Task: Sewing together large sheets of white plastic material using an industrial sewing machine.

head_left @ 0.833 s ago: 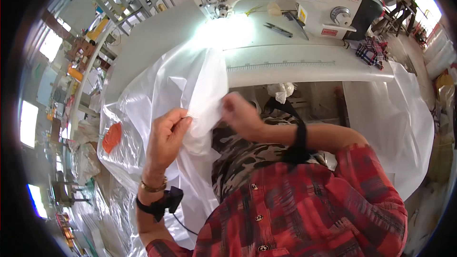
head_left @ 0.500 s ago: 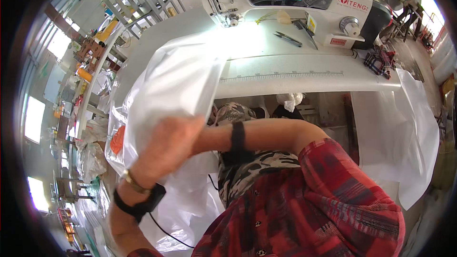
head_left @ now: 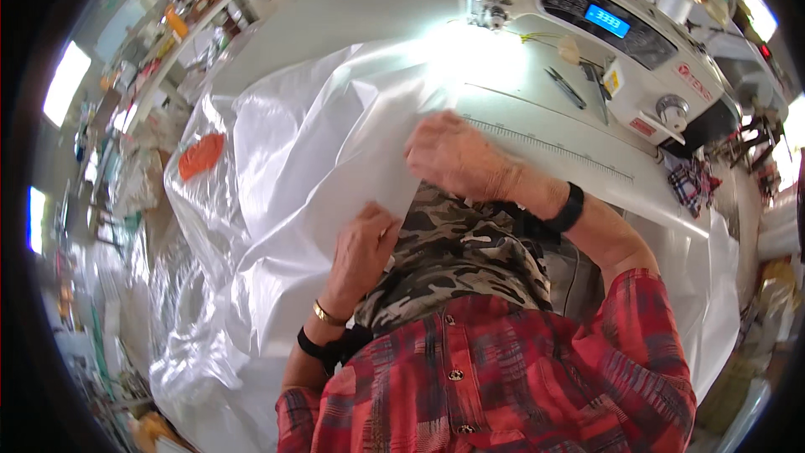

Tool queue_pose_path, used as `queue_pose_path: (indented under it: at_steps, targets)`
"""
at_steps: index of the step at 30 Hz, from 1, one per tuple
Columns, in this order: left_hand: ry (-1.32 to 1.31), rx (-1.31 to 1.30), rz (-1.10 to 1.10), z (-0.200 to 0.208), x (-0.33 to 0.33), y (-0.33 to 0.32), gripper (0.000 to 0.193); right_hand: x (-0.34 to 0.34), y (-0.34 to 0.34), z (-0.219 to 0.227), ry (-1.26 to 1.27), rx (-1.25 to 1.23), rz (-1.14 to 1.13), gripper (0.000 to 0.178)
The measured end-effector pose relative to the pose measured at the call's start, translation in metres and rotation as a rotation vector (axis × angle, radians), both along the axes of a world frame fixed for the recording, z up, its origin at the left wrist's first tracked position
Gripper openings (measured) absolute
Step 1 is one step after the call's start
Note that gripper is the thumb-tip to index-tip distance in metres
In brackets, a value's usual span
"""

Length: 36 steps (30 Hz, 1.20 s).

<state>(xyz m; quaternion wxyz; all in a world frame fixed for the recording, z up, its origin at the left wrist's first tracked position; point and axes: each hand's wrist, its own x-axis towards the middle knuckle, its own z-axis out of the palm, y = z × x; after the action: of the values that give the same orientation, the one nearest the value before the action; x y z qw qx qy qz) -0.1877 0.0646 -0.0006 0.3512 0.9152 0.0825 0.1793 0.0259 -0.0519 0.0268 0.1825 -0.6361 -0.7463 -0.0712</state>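
A large white sheet of thin, slightly glossy material (head_left: 335, 130) runs from under the lit needle area down the table's left side toward my lap. My left hand (head_left: 360, 253) is closed on its near edge, fingers and thumb pinched together. Higher up the same edge, close to the table's front, my right hand (head_left: 457, 155) has its fingers curled onto the sheet; its fingertips are partly hidden. The sewing machine (head_left: 545, 17) stands beyond, its lamp glaring over the needle and presser foot, so the sheet's far end is washed out.
Thread snips (head_left: 565, 88) and a dark slim tool (head_left: 597, 92) lie below the machine arm. A ruler strip (head_left: 545, 144) follows the table's front. Clear plastic with an orange patch (head_left: 201, 157) hangs at left. A checked cloth (head_left: 694, 184) sits by the right corner.
My hands, overlapping at the left before, are now apart along the sheet's edge. The right hand has moved up and right, the left rightward. The view has turned, shifting the machine right.
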Motion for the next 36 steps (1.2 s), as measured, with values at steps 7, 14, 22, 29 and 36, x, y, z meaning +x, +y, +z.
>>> queue_pose_path:
  at_steps: [7, 14, 22, 29, 36]
  targets:
    - [-0.033, -0.237, 0.123, 0.019, -0.009, -0.019, 0.022, 0.033, -0.001, 0.016, 0.111, -0.099, -0.022, 0.031]
    - [-0.164, -0.078, 0.079, 0.030, -0.008, -0.032, 0.030, 0.063, 0.007, 0.018, -0.004, 0.011, 0.038, 0.049]
    - [-0.114, -0.151, 0.080, 0.028, -0.010, -0.030, 0.031, 0.101, 0.011, 0.018, -0.076, -0.008, -0.074, 0.041]
    - [-0.010, -0.347, 0.177, 0.016, -0.015, -0.027, 0.021, 0.017, 0.005, -0.007, -0.040, 0.212, 0.060, 0.026]
    - [-0.046, -0.465, 0.174, 0.009, -0.013, -0.026, 0.012, 0.001, -0.001, -0.008, 0.243, 0.074, 0.211, 0.019]
